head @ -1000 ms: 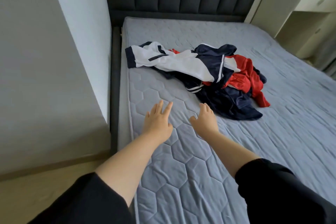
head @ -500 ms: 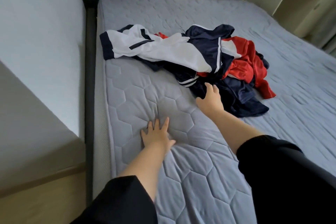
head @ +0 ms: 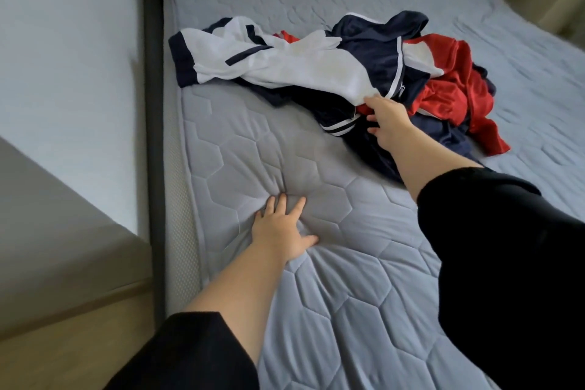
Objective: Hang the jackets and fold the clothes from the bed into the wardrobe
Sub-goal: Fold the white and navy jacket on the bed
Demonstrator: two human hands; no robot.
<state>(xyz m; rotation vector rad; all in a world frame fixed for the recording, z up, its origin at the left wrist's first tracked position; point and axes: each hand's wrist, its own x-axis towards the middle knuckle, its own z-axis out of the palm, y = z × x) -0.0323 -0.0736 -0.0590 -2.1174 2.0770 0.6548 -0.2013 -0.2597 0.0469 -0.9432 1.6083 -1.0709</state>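
One heap of clothes (head: 364, 79) mid-bed (head: 364, 294): white-navy jacket (head: 285, 63) on top, red garment (head: 452, 95), navy pieces under; exact count unclear. Two hands: left hand (head: 281, 228) flat, fingers spread, pressing mattress; right hand (head: 387, 122) at heap's near edge, grip on fabric unclear. Dark bed frame (head: 155, 104), wall (head: 63, 41) left.

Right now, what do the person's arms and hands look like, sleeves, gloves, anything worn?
Both hands are bare: no gloves, rings or watch visible on the left hand or the right hand. Each arm wears a loose black fabric sleeve, the left sleeve and the right sleeve, pushed up so the forearms are uncovered. No markings or logos show on the sleeves.
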